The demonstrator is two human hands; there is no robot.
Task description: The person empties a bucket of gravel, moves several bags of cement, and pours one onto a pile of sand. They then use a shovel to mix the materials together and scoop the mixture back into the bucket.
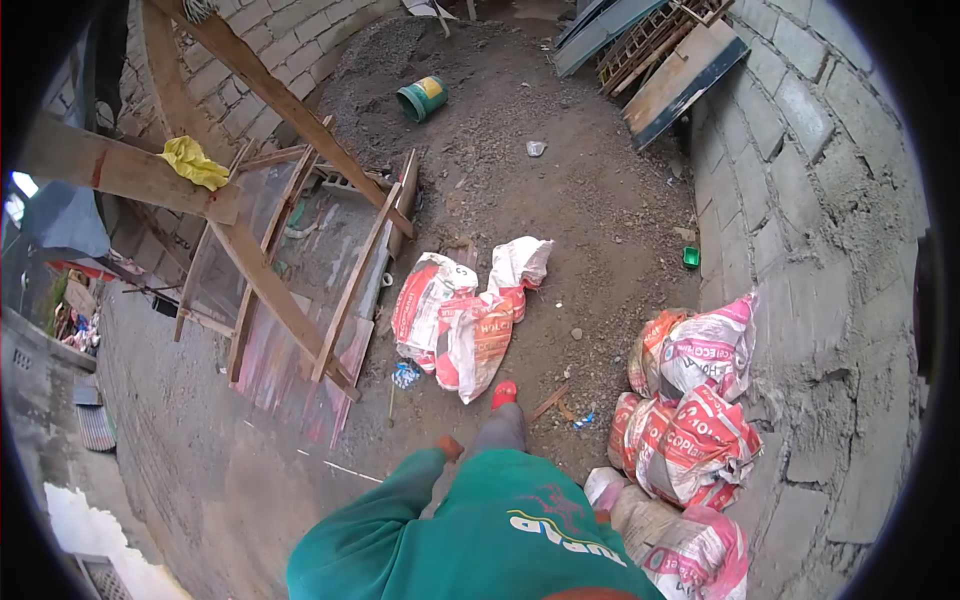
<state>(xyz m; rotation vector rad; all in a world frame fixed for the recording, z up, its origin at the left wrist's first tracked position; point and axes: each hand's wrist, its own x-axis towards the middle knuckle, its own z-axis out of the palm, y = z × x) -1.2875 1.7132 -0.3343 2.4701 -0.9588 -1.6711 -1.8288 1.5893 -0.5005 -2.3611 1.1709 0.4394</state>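
Note:
My left hand (450,447) hangs beside my grey-trousered leg, below the end of a green sleeve. Nothing shows in it, but it is too small to make out how its fingers lie. Only a sliver of my right hand (602,517) appears past the green shirt, near a dusty sack (640,515) by the wall; its fingers are hidden. In front of my red shoe (504,393), several red-and-white cement sacks (478,335) lie together on the ground. More filled cement sacks (690,440) are piled against the block wall on the right.
A wooden frame with a sloping mesh screen (290,270) stands to the left, under timber beams with a yellow cloth (194,163). A green bucket (422,99) lies tipped over on gravel. Boards (685,85) lean at the right wall, beyond a small green container (691,257).

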